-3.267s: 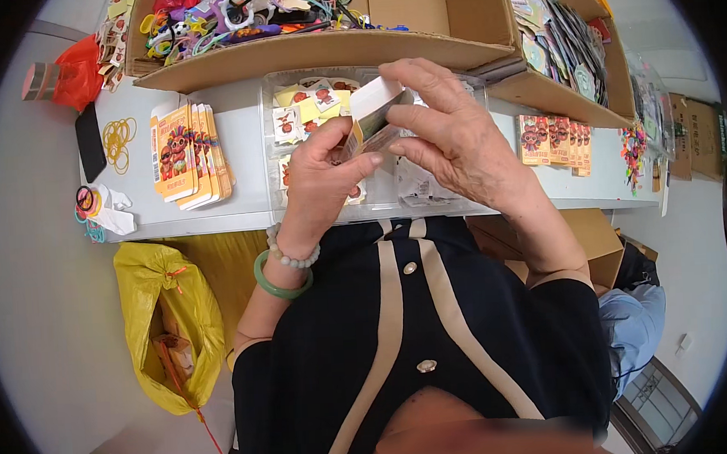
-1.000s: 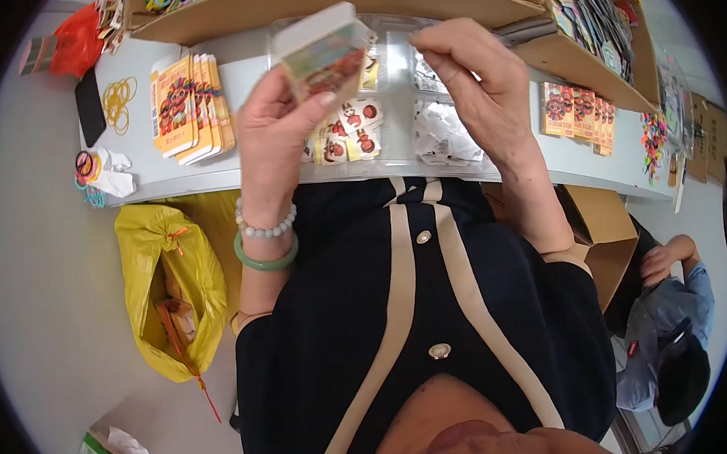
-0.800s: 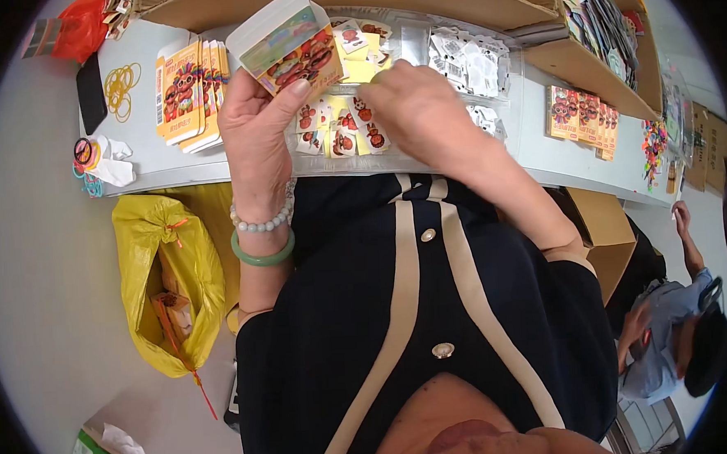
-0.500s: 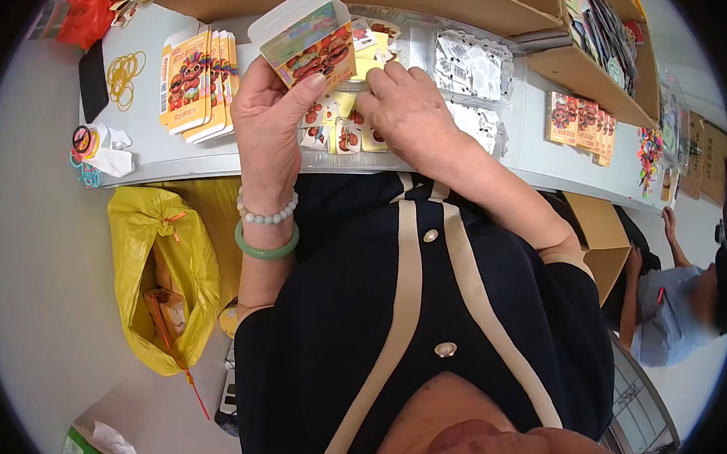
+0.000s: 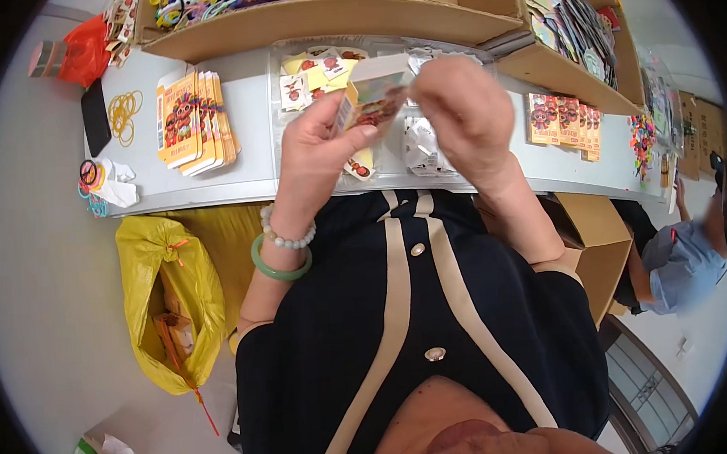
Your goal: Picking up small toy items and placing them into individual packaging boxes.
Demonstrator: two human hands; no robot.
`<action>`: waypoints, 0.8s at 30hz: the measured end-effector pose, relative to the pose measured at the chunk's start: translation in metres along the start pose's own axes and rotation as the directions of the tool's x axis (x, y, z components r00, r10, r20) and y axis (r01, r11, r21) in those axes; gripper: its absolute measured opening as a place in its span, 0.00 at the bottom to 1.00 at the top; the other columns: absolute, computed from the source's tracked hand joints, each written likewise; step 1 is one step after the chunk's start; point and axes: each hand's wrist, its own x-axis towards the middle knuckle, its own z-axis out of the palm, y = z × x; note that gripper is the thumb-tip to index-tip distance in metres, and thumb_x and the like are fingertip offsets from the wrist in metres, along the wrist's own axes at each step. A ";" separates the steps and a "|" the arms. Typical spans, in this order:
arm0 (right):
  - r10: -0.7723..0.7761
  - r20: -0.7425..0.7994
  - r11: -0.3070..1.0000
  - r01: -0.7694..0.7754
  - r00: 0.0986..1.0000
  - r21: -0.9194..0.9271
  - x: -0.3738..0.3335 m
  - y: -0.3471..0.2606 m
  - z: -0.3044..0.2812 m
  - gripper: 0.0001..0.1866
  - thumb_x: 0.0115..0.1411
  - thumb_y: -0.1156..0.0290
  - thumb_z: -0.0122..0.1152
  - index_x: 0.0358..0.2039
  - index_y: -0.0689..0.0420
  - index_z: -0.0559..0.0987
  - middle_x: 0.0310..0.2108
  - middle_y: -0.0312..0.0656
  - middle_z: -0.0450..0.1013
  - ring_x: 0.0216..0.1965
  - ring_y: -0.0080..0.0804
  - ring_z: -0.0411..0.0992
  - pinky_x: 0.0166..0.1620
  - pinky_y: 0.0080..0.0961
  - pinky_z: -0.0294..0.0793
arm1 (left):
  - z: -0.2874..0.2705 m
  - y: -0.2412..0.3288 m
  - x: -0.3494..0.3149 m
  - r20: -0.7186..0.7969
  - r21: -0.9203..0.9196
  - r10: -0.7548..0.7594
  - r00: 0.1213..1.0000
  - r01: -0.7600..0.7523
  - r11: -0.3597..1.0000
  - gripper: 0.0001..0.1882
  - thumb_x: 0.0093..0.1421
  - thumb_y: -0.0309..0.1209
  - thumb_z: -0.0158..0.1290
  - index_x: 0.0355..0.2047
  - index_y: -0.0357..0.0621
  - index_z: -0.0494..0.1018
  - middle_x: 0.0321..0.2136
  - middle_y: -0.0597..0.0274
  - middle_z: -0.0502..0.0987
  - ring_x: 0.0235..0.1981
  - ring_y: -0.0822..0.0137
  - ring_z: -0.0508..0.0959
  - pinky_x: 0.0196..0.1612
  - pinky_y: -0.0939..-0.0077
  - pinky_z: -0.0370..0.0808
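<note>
Upright in my left hand [image 5: 320, 147] is a small printed carton [image 5: 373, 105], gripped between thumb and fingers. Its white top end points away from me. My right hand [image 5: 473, 116] is raised just right of the carton, fingers curled toward its upper edge and smeared by motion. Whether anything is in those fingers does not show. Beyond the carton lie yellow and white sticker pieces [image 5: 323, 74] in a clear tray. Black-and-white pieces [image 5: 423, 148] sit in clear plastic beside my right hand.
Flat orange cartons [image 5: 190, 125] are stacked at left, near rubber bands [image 5: 123, 116] and a black phone [image 5: 95, 118]. Filled cartons [image 5: 557, 120] stand at right. A large cardboard box [image 5: 328, 23] borders the back. A yellow bag [image 5: 141, 288] hangs below the table; another person [image 5: 678, 264] is at far right.
My right hand has left the sticker pieces, rising and moving right to the carton's upper end. My left hand has shifted right and lower with the carton, and the view has tilted slightly.
</note>
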 end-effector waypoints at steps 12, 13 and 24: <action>0.019 -0.071 0.999 -0.022 0.997 -0.050 -0.002 0.000 -0.010 0.09 0.46 0.84 0.59 0.29 0.59 0.75 0.27 0.41 0.73 0.28 0.40 0.72 0.30 0.30 0.71 | 0.015 -0.005 0.010 0.068 -0.070 -0.096 0.993 0.101 0.992 0.18 0.54 0.17 0.53 0.47 0.30 0.70 0.40 0.63 0.76 0.40 0.76 0.75 0.46 0.82 0.72; -0.001 0.005 0.994 0.002 1.000 -0.112 -0.001 -0.002 -0.010 0.09 0.46 0.84 0.58 0.29 0.59 0.75 0.27 0.41 0.72 0.29 0.40 0.72 0.31 0.29 0.71 | 0.016 -0.005 0.010 0.067 -0.071 -0.100 0.993 0.104 0.992 0.18 0.54 0.17 0.53 0.47 0.30 0.70 0.40 0.63 0.76 0.40 0.76 0.75 0.46 0.82 0.72; 0.313 0.037 0.946 -0.315 0.949 0.080 -0.017 0.011 -0.022 0.13 0.54 0.80 0.57 0.42 0.61 0.76 0.37 0.42 0.72 0.37 0.32 0.72 0.40 0.23 0.70 | 0.013 -0.014 0.012 0.066 -0.192 -0.097 0.993 0.108 0.975 0.18 0.52 0.16 0.55 0.45 0.34 0.72 0.41 0.63 0.75 0.41 0.75 0.74 0.47 0.82 0.71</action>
